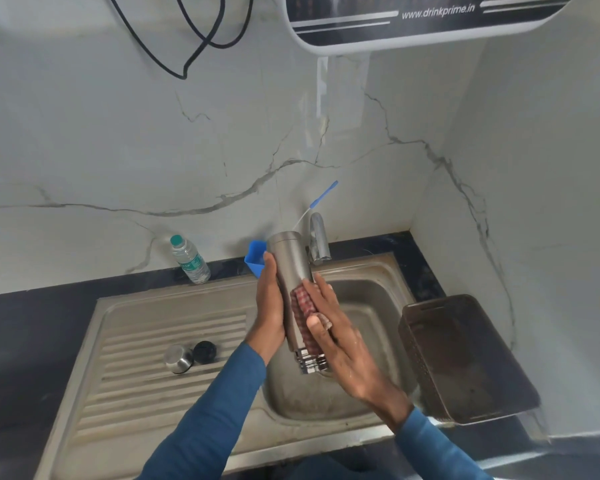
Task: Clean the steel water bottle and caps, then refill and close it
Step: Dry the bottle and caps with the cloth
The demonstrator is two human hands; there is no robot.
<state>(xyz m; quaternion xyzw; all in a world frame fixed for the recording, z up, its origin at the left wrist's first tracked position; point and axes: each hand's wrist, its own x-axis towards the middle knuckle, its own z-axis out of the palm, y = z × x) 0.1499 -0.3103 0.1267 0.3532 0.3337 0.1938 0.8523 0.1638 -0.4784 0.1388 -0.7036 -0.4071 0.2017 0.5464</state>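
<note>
Over the sink basin point(378, 299), the steel bottle point(289, 271) was held clear of the metal, between both hands. Its long axis ran steeply, leaning slightly left at the top. The closed base pointed up and away toward the wall; the threaded mouth pointed down and toward the camera, above the basin floor.

The left hand point(270, 303) gripped the barrel from the left side, fingers curled round behind it. The right hand point(329, 327) lay flat on the right side, fingers straight, pressing a red checked cloth point(303, 308) against the lower barrel. The cloth sat between the palm and the steel.

The bottle's mouth was uncapped. A steel cap point(178, 358) and a black cap point(205, 351) rested side by side on the ribbed drainboard point(136, 393), left of the basin and well apart from the bottle. What the bottle held could not be seen.

Containers:
- A blue tub point(254, 258) stood behind the left hand, near the tap point(318, 244). Its contents were hidden.
- A blue-handled brush point(324, 194) rose behind the bottle; where its lower end stood could not be told.
- A clear plastic bottle point(189, 259) with a green cap stood upright on the dark counter by the wall.
- A brown perforated basket point(465, 358) sat on the counter right of the basin; its inside was not visible.
</note>
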